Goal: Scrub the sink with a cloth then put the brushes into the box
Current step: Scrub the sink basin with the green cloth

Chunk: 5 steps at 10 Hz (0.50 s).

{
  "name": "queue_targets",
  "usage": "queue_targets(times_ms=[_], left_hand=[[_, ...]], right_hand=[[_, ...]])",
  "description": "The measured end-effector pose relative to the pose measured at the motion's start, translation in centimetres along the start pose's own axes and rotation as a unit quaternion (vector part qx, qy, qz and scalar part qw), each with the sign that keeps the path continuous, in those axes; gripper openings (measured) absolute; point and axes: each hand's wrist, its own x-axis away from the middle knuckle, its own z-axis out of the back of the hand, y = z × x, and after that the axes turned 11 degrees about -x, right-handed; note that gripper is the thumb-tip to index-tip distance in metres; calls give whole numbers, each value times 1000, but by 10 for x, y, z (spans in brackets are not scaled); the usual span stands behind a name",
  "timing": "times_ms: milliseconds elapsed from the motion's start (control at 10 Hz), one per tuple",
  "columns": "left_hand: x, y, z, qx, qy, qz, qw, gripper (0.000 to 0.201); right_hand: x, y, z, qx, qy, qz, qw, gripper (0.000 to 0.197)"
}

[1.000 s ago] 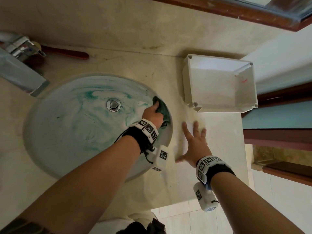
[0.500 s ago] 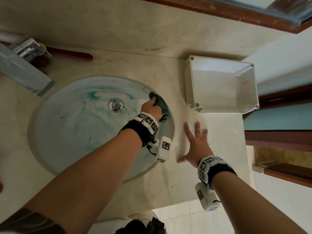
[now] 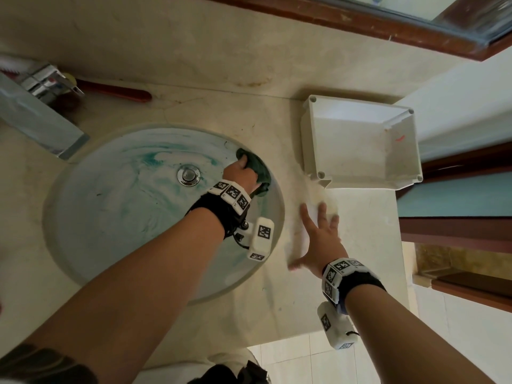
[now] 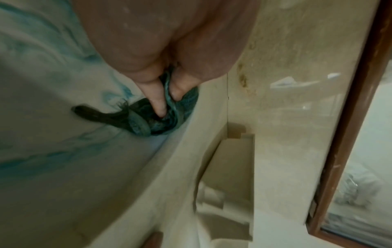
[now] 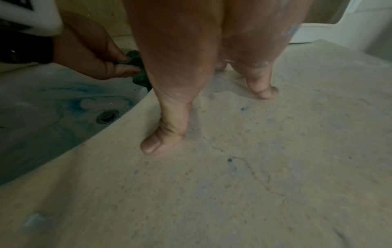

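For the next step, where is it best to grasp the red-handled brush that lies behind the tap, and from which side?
Probably the free end of the red-handled brush. The handle lies flat on the counter and points toward the box, while its head is hidden behind the tap. Come from above on the box side, fingers across the handle; the left hand is nearer but now grips the cloth.

I read the cloth (image 3: 256, 167) as dark green woven fabric, frayed at one edge. Sink (image 3: 116, 217): smooth glazed bowl, streaked blue-green. Drain (image 3: 188, 175): shiny metal. Bench (image 3: 360, 245): matt mottled beige stone, hairline-cracked. Box (image 3: 360, 142): white plastic, scuffed.
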Motion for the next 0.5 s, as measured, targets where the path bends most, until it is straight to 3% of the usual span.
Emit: queue_targets(times_ms=[100, 200, 300, 500], left_hand=[[-7, 9, 11, 55, 23, 12, 998, 37], [-26, 18, 44, -37, 15, -13, 999, 39], [-24, 17, 47, -91, 24, -37, 995, 53], [-9, -1, 7, -106, -7, -30, 994, 56]], right_hand=[[0, -3, 0, -2, -1, 0, 1000, 145], [0, -3, 1, 3, -1, -3, 1000, 145], [1, -2, 0, 3, -7, -5, 1000, 145], [1, 2, 1, 3, -4, -5, 1000, 147]])
